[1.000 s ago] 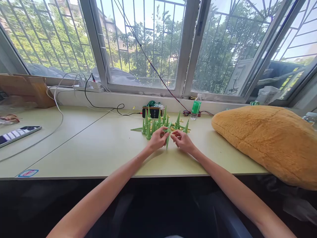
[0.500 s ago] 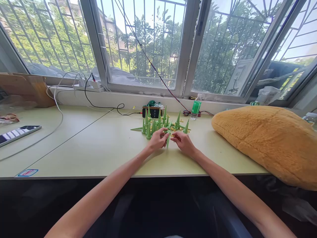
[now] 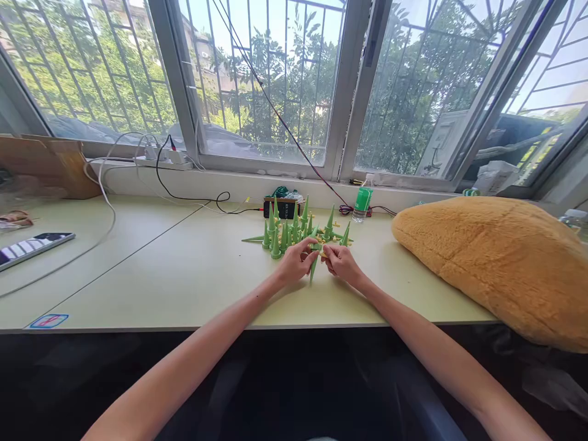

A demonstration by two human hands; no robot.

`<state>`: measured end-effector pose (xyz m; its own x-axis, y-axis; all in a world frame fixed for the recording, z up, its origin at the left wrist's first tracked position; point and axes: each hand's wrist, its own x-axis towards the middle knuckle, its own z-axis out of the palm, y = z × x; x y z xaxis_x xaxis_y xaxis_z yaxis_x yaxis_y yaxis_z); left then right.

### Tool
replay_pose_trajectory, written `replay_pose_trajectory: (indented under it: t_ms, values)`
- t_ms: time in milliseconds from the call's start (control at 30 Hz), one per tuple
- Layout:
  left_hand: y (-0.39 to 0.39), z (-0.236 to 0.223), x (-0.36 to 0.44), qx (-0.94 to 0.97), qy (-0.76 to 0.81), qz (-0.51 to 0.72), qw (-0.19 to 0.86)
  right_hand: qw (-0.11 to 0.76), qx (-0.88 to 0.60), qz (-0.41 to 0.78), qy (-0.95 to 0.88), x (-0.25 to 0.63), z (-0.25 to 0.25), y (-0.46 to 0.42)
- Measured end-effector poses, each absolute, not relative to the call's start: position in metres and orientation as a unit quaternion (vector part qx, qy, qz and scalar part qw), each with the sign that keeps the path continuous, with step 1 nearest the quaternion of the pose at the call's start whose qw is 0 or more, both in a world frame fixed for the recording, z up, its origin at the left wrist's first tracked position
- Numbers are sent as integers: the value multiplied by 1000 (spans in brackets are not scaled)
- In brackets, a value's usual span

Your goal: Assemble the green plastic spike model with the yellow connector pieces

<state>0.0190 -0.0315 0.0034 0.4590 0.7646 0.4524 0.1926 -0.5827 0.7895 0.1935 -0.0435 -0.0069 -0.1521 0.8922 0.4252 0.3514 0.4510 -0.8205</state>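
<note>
My left hand [image 3: 294, 263] is closed on a green pointed cone [image 3: 313, 268], whose tip angles down towards the table edge. Facing it, my right hand [image 3: 340, 264] pinches a small yellow piece [image 3: 323, 252] against the cone's near side. Fingers cover much of both pieces, so how they join cannot be made out. Just behind my hands stands a cluster of green cones [image 3: 275, 245], most of them upright on round bases, with small yellow pieces among them. One cone [image 3: 252, 239] lies on its side at the cluster's left.
Behind the cones a phone [image 3: 281, 209] leans upright with a cable plugged in. A green-labelled bottle [image 3: 362, 201] stands to its right. A large orange plush cushion [image 3: 491, 263] covers the table's right side. Another phone [image 3: 34, 248] and a white cable [image 3: 108, 229] lie at left.
My right hand has closed in on the left hand, bringing the yellow piece against the cone. The cone's tip has swung slightly and sits a little nearer to me.
</note>
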Motion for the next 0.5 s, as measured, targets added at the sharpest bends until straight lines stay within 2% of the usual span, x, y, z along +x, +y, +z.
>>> replay_pose_trajectory:
  t_ms: [133, 267, 367, 500]
  values:
    - [-33, 2, 20, 787, 296, 427, 332, 477, -412, 438, -641, 194, -5, -44]
    - [-33, 3, 20, 786, 299, 424, 335, 468, -399, 472, -631, 194, -5, -43]
    - [-32, 4, 20, 781, 305, 430, 334, 481, -426, 400, -654, 192, -5, -42]
    - [-31, 7, 20, 767, 330, 452, 314, 499, -451, 218, -707, 191, -3, -45]
